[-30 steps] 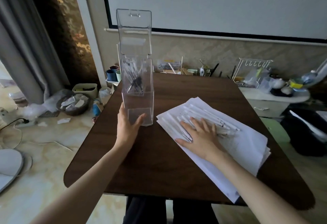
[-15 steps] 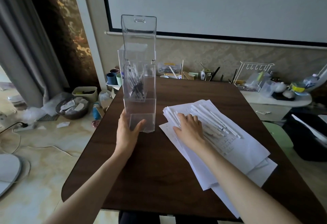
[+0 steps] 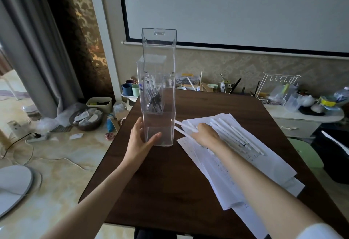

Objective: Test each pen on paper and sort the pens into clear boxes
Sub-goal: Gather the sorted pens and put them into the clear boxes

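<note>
A tall clear box (image 3: 159,123) stands on the dark table (image 3: 160,191) with its lid (image 3: 159,50) flipped up. Its lower part looks empty. Directly behind it, a second clear box (image 3: 154,95) holds several dark-tipped pens. My left hand (image 3: 139,141) grips the front box at its base, thumb on the near face. My right hand (image 3: 205,135) is curled over several white pens (image 3: 181,128) on a stack of paper (image 3: 245,172); two pen ends stick out toward the box. More white pens (image 3: 236,136) lie on the paper to the right of the hand.
Boxes, sticks and small bottles (image 3: 207,86) crowd the table's far edge. A white side cabinet (image 3: 302,118) with a wire rack and teapot stands at the right, a green stool (image 3: 306,155) beside it. Cups, bowls and a power strip (image 3: 37,138) litter the floor at left.
My right hand has slid left across the paper and curled over the pens, pushing their ends toward the box. My left hand stays on the box's base.
</note>
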`<state>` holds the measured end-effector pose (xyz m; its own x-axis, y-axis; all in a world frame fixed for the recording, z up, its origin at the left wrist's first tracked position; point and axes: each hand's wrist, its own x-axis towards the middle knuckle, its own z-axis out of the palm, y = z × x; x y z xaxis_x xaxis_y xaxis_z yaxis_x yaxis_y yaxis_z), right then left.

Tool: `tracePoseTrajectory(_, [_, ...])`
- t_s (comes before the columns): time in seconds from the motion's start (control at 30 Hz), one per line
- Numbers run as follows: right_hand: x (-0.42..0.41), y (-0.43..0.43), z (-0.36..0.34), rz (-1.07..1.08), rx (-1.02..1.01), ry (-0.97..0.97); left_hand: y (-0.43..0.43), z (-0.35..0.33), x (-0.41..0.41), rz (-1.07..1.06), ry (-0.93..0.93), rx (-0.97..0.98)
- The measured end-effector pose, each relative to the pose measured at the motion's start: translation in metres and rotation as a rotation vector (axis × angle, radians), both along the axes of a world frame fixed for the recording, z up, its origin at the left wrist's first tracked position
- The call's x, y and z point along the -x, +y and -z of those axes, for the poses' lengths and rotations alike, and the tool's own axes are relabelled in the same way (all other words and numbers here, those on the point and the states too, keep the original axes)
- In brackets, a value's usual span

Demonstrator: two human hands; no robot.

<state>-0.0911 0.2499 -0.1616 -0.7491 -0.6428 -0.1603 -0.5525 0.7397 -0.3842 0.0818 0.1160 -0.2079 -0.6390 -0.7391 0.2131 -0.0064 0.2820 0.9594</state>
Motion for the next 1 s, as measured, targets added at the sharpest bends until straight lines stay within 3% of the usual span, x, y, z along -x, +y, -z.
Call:
tracePoseTrajectory(0.27, [0.009, 0.005, -0.032, -0.063, 0.406, 0.086, -0.007, -0.059, 0.014, 0.060, 0.086, 0.021])
tracePoseTrajectory(0.43, [-0.006, 0.003, -0.090, -0.123, 0.999, -0.140, -0.012, -0.061, 0.021, 0.083, -0.023, 0.014])
tracePoseTrajectory(0.57, [-0.030, -0.018, -0.144, -0.262, 1.309, -0.136, -0.014, -0.059, 0.021, 0.072, -0.038, 0.022])
tracePoseTrajectory(0.67, [-0.043, -0.048, -0.154, -0.347, 1.342, -0.187, -0.017, -0.057, 0.022, 0.070, -0.065, 0.008])
tracePoseTrajectory(0.9, [-0.052, -0.097, -0.092, -0.179, 1.167, -0.251, -0.017, -0.058, 0.023, 0.061, -0.101, 0.011])
tracePoseTrajectory(1.0, [-0.054, -0.095, -0.081, -0.180, 1.111, -0.372, -0.016, -0.058, 0.024, 0.056, -0.108, 0.034])
